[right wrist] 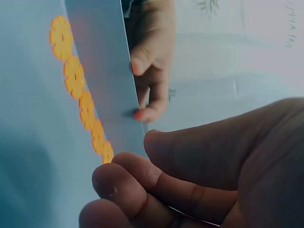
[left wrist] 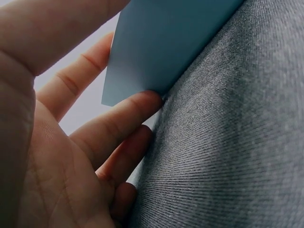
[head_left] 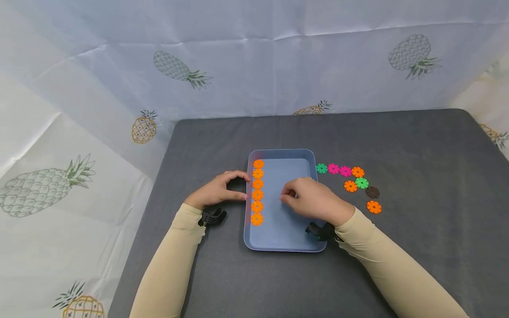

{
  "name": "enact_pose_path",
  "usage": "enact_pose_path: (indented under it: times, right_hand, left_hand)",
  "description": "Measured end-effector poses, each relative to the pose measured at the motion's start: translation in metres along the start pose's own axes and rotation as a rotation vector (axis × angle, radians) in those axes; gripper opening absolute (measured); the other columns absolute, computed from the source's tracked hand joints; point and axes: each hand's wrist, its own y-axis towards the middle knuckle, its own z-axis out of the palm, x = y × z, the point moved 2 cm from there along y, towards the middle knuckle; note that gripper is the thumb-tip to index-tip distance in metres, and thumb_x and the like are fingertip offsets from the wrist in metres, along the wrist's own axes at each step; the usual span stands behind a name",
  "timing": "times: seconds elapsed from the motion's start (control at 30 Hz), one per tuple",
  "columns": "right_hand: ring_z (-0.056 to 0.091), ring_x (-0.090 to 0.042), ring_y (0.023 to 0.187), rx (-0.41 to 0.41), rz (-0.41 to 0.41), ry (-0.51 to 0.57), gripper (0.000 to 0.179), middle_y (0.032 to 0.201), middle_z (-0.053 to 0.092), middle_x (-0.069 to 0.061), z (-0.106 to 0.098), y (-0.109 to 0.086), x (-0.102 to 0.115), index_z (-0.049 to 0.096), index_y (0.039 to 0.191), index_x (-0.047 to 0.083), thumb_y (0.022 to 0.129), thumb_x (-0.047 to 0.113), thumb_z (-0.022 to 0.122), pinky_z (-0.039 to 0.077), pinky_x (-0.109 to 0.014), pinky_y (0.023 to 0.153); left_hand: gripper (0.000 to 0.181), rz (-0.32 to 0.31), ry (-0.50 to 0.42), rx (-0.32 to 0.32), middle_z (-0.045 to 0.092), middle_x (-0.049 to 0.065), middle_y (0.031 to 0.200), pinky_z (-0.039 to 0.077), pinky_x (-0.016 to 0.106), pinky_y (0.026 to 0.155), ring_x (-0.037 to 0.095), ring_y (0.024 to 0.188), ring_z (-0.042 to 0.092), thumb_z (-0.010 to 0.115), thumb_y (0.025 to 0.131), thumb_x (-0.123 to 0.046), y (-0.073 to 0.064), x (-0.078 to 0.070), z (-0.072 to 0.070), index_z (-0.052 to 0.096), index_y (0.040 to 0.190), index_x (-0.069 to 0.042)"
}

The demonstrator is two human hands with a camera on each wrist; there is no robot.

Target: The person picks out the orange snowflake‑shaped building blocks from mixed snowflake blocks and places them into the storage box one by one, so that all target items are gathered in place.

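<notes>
Head cam: orange discs [head_left: 257, 194] line the tray's [head_left: 274, 240] left side, my right hand [head_left: 312, 198] above its middle. Left wrist: left hand [left wrist: 59, 147] loosely spread, touching the tray; light bracing seems best imo. Right wrist: that hand's curled in, nothing visibly held.

- Soft light fills the head view: the pale curtain [head_left: 274, 75] is bright, the worktop [head_left: 429, 176] dark and matte, with soft shadows beside my sleeves [head_left: 167, 265].
- That view looks wide-angled, my sleeves stretching toward the bottom edge.
- From my left wrist, my left grip [left wrist: 71, 137] is backlit by a pale glare; the worktop's weave is crisp mid-picture and blurs toward the right edge.
- From my right wrist, the cast is cool, the curtain washed out; my right grip [right wrist: 190, 161] is dim, the orange discs [right wrist: 74, 70] vivid, and shadow darkens the tray [right wrist: 21, 171].
</notes>
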Motion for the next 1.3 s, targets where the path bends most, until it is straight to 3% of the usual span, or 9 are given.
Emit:
enact_pose_path:
  times: [0.4,0.77,1.0,1.3]
  right_hand:
    - [0.059,-0.013,0.066,-0.022,0.03,0.073,0.014,0.086,0.074,-0.002,-0.018,-0.019,-0.025,0.079,0.1,0.007,0.101,0.018,0.07,0.052,-0.032,0.062]
    - [0.057,-0.015,0.07,-0.073,0.042,0.069,0.014,0.081,0.069,0.001,-0.031,-0.036,-0.05,0.079,0.1,0.007,0.101,0.016,0.069,0.05,-0.033,0.064]
    - [0.053,-0.016,0.06,-0.061,0.067,0.119,0.013,0.077,0.067,-0.001,-0.04,-0.041,-0.063,0.078,0.1,0.005,0.102,0.013,0.069,0.049,-0.032,0.06]
    - [0.057,-0.017,0.074,-0.08,0.132,0.094,0.015,0.086,0.069,-0.002,-0.047,-0.05,-0.089,0.076,0.103,0.006,0.103,0.016,0.066,0.049,-0.035,0.069]
  left_hand:
    - [0.044,0.001,-0.014,0.0,0.06,0.0,0.138,0.033,0.049,0.116,0.025,0.136,0.044,0.087,0.089,-0.025,-0.002,-0.003,0.0,0.067,0.128,-0.024]
    - [0.043,0.004,-0.014,-0.003,0.059,0.001,0.138,0.033,0.049,0.116,0.025,0.135,0.045,0.087,0.09,-0.023,-0.002,-0.002,0.002,0.066,0.128,-0.024]
    - [0.044,0.004,-0.015,-0.007,0.059,0.001,0.139,0.033,0.048,0.117,0.025,0.135,0.046,0.087,0.09,-0.023,-0.002,-0.004,0.003,0.067,0.128,-0.023]
    - [0.044,0.004,-0.029,-0.006,0.059,0.003,0.138,0.033,0.049,0.116,0.026,0.135,0.046,0.087,0.089,-0.022,-0.003,-0.006,0.003,0.067,0.128,-0.021]
